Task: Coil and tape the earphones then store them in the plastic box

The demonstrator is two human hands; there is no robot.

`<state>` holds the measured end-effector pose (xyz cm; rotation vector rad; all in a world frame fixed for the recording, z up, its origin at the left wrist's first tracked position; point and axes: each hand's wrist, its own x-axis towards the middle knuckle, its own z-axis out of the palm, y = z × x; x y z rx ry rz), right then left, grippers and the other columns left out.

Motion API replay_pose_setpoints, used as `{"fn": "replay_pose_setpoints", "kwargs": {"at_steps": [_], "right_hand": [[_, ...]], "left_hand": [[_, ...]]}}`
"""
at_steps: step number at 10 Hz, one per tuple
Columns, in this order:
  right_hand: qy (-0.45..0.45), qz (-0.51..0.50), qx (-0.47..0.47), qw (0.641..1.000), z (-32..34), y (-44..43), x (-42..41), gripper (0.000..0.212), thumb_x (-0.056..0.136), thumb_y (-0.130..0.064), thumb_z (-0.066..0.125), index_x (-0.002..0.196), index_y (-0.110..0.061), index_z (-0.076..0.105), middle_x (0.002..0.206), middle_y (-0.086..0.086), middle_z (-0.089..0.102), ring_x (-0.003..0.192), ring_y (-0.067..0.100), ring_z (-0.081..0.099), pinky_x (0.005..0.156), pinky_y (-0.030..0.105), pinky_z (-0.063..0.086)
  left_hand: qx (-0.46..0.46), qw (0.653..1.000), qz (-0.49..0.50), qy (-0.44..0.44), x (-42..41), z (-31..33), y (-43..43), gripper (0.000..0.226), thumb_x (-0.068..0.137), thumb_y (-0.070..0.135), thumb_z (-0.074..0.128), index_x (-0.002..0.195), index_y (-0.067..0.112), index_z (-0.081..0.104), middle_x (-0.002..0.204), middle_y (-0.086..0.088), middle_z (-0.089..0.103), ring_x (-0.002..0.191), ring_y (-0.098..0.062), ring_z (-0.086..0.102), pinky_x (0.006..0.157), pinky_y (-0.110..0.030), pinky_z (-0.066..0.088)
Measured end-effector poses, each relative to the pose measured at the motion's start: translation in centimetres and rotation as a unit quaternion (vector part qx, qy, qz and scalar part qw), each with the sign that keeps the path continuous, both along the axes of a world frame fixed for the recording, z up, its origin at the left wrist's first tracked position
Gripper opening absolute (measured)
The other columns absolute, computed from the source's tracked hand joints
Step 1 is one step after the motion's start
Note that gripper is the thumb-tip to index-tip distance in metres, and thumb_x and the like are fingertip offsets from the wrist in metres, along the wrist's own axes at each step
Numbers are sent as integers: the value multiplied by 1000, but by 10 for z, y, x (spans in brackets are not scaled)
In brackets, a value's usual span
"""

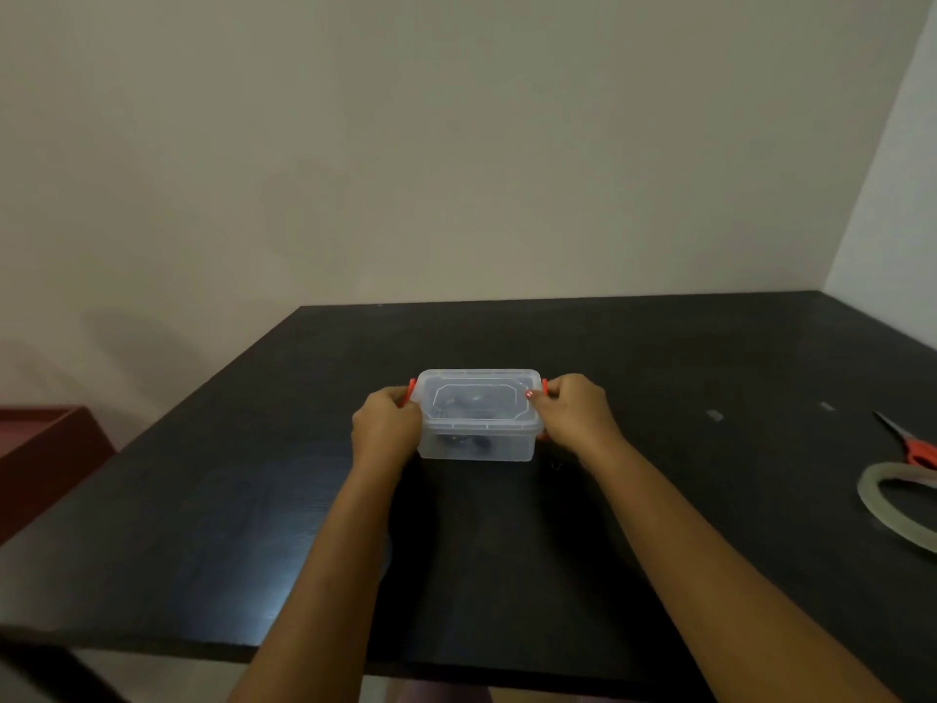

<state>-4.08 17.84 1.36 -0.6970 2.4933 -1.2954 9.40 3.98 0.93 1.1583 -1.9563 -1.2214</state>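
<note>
A small clear plastic box (pixel 476 416) with its lid on stands in the middle of the black table (pixel 659 357). Dark earphones (pixel 469 441) show dimly through its front wall. An orange clip sits at each short end of the box. My left hand (pixel 386 423) grips the left end with its fingers curled over the left clip. On the opposite end my right hand (pixel 572 411) holds the right clip the same way, thumb on the lid's edge.
Orange-handled scissors (pixel 912 443) and a roll of clear tape (pixel 895 502) lie at the table's right edge. Two small tape bits (pixel 715 416) lie right of the box. A red-brown piece of furniture (pixel 45 449) stands left of the table. Walls close behind and right.
</note>
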Motion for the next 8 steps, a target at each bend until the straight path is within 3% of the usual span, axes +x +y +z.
{"fn": "replay_pose_setpoints", "kwargs": {"at_steps": [1,2,4,5,7,8], "right_hand": [[-15,-17,-51,998,10,-2,-14,23,92,-26,58,108,-9,63,103,8,66,88,17,66,72,28,55],[4,-38,-86,996,27,-14,-42,25,92,-24,58,109,-7,64,105,11,67,86,18,64,62,22,50],[35,-65,-69,995,30,-68,-118,22,92,-19,56,104,-3,67,102,13,67,83,20,62,57,21,43],[29,-79,-25,996,16,-92,-154,22,93,-18,54,102,-3,67,100,13,67,84,22,63,61,25,44],[0,-99,40,994,10,-109,-179,27,95,-23,52,110,-5,65,105,14,68,91,27,66,77,37,56],[-48,-100,106,988,25,-107,-173,40,97,-30,47,131,-9,52,124,16,59,111,30,59,90,40,49]], "left_hand": [[-21,1000,-13,6,-21,13,-5,31,90,16,54,121,15,58,113,-9,63,94,-20,59,78,-35,51],[-24,1000,-13,14,-55,31,-19,30,89,13,55,119,12,60,114,-12,62,90,-20,56,83,-38,53],[-19,1000,-22,-9,-135,30,-61,33,92,14,50,124,13,57,119,-13,62,95,-23,60,76,-31,50],[9,999,-40,-16,-169,17,-78,31,94,18,48,123,14,57,119,-12,62,98,-22,60,77,-29,48],[21,997,-67,-39,-190,21,-87,36,97,33,41,128,18,53,121,-12,61,106,-26,59,93,-41,50],[9,988,-68,-140,-185,31,-89,52,97,44,36,140,15,38,136,-16,50,120,-32,51,100,-45,43]]}}
